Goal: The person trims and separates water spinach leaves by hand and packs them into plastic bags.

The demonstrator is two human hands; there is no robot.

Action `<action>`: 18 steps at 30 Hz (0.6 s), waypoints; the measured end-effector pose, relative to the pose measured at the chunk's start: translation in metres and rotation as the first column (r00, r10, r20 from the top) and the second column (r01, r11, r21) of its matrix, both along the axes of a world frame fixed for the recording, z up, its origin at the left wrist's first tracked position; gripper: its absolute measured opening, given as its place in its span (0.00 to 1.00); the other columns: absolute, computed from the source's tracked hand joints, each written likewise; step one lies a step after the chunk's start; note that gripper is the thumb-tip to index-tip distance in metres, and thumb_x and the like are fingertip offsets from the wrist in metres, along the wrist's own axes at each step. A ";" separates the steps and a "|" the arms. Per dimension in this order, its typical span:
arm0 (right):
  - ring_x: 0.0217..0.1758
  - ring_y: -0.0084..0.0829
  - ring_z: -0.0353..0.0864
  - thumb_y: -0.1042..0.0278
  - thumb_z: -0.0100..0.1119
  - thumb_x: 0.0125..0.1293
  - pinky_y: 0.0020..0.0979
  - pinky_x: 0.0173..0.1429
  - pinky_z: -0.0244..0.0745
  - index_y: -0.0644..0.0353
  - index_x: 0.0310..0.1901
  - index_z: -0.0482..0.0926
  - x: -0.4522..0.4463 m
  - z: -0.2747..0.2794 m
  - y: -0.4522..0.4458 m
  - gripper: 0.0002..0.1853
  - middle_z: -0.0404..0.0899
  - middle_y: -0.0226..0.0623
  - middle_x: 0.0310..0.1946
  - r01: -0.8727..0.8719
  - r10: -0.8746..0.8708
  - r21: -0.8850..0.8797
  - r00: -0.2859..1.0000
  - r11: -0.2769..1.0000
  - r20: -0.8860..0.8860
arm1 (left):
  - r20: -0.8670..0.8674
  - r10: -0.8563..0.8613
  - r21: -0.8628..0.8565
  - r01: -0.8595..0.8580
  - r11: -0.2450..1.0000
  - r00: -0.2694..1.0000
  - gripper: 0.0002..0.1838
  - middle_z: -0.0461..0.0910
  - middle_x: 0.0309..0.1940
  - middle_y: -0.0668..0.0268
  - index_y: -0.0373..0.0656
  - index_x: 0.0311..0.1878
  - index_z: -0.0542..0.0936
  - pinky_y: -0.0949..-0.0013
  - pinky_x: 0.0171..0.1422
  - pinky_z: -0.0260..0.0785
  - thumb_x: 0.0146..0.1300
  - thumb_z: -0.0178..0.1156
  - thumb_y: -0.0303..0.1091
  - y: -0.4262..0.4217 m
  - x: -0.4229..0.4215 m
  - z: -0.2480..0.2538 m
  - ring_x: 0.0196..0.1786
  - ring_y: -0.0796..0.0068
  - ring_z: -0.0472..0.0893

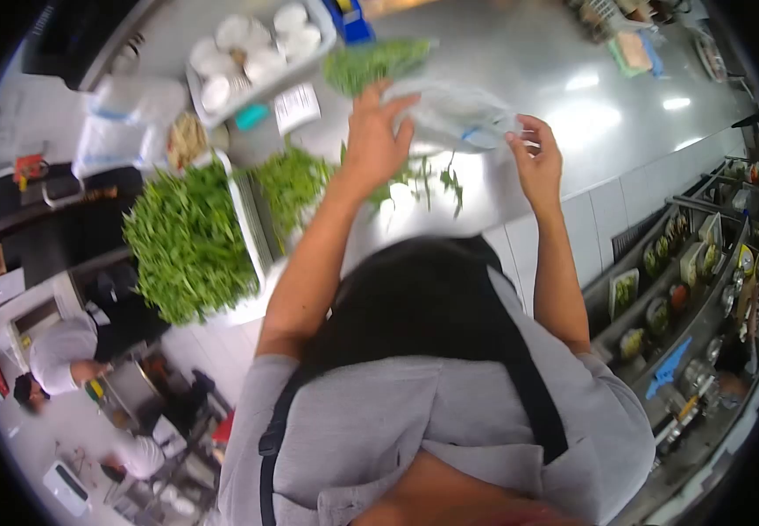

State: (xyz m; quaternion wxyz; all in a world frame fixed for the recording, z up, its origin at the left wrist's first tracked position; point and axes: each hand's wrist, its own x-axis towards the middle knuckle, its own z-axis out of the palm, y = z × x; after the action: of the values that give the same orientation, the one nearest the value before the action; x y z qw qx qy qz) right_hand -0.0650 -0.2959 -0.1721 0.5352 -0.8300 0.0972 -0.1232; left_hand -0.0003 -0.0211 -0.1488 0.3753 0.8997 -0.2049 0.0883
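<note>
A clear plastic bag (450, 103) lies on the steel counter in front of me. My right hand (539, 159) pinches its right edge between thumb and fingertips. At the bag's left side is my left hand (378, 138), its fingers spread; whether they touch the bag is unclear. Just beyond those fingertips rests a bag of green leaves (371, 63). Loose green sprigs (290, 186) are strewn on the counter below and left of my left hand, with a few stems (451, 182) between my hands. Farther left, leafy greens (188, 235) are heaped high.
A white tray (330, 28) of round white containers stands at the back left, near a white label (297, 109). Folded cloths (634, 53) lie at the far right. Food containers (660, 250) line a lower station at right. Another person (64, 351) is at lower left.
</note>
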 end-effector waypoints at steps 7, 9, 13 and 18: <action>0.42 0.29 0.83 0.62 0.77 0.60 0.31 0.49 0.79 0.66 0.65 0.72 -0.047 -0.033 0.034 0.35 0.81 0.45 0.49 -0.192 0.198 0.052 0.931 0.980 -0.307 | -0.166 -0.082 -0.126 0.062 0.990 0.983 0.22 0.73 0.67 0.48 0.43 0.64 0.80 0.55 0.68 0.70 0.67 0.66 0.33 0.009 -0.009 0.016 0.65 0.49 0.76; 0.47 0.32 0.86 0.62 0.76 0.61 0.32 0.53 0.80 0.66 0.69 0.70 -0.016 -0.061 0.045 0.38 0.81 0.49 0.55 -0.227 0.237 0.084 0.962 0.970 -0.139 | -0.149 -0.047 -0.155 0.023 0.988 0.988 0.24 0.74 0.66 0.49 0.40 0.65 0.79 0.57 0.65 0.74 0.68 0.66 0.33 0.008 -0.002 0.006 0.63 0.53 0.78; 0.55 0.37 0.86 0.62 0.75 0.62 0.34 0.60 0.80 0.66 0.72 0.67 0.040 -0.051 0.053 0.40 0.80 0.51 0.61 -0.242 0.261 0.236 0.964 0.941 -0.049 | -0.191 0.054 -0.224 -0.097 0.970 0.980 0.24 0.75 0.65 0.47 0.38 0.65 0.79 0.57 0.64 0.74 0.67 0.65 0.35 0.022 0.010 -0.002 0.61 0.50 0.79; 0.48 0.34 0.85 0.60 0.78 0.58 0.34 0.52 0.80 0.66 0.65 0.75 0.014 -0.037 0.017 0.35 0.83 0.44 0.50 -0.191 0.179 -0.047 0.967 0.981 -0.183 | -0.176 0.143 -0.235 -0.182 0.955 0.974 0.24 0.79 0.60 0.55 0.41 0.67 0.79 0.65 0.55 0.79 0.68 0.68 0.32 0.050 -0.035 0.017 0.54 0.67 0.82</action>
State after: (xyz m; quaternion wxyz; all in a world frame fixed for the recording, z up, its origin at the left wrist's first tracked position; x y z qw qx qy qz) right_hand -0.0512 -0.2784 -0.2092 0.5067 -0.8598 0.0627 -0.0013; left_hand -0.0354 0.0291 -0.1313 0.4920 0.8631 -0.0871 0.0730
